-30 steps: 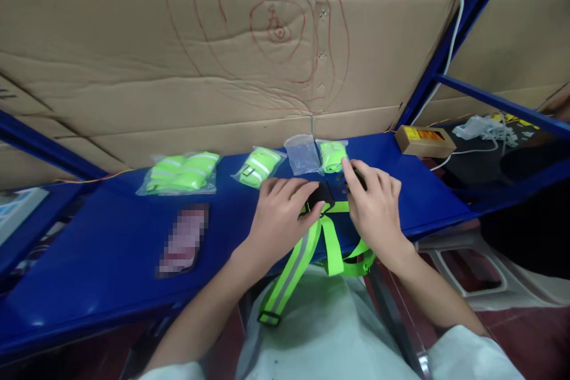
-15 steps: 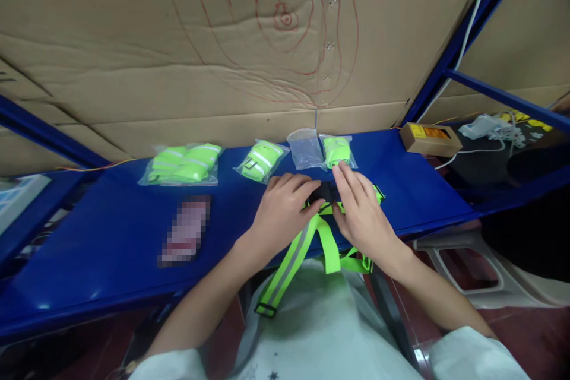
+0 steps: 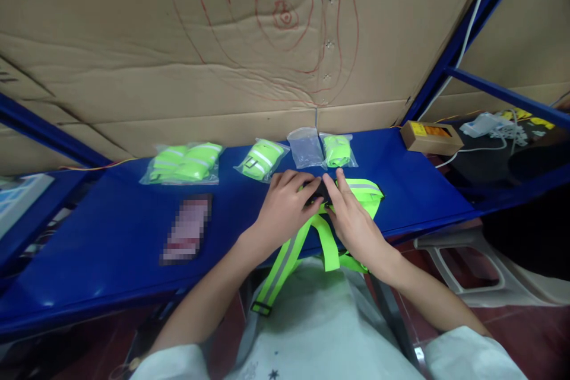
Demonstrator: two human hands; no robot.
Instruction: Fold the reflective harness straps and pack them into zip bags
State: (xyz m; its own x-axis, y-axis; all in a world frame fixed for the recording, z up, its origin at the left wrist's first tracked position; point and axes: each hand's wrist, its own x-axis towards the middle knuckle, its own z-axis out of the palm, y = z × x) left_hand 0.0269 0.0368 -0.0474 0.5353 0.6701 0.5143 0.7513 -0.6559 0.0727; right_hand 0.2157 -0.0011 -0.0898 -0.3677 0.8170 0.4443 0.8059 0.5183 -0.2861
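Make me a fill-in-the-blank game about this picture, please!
The long metal table is painted ____.
The scribbled circles on the brown cardboard wall are drawn in ____.
The small brown cardboard box sits on the person's ____ side.
The left hand and right hand meet on a neon green fabric strap that dangles off the table past a shirt coloured ____.
Missing words: blue, red, right, white.

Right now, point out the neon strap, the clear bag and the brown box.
neon strap (image 3: 286, 261), head view, grey-striped length hanging below the shelf.
clear bag (image 3: 305, 148), head view, its middle.
brown box (image 3: 430, 130), head view, its labelled top.
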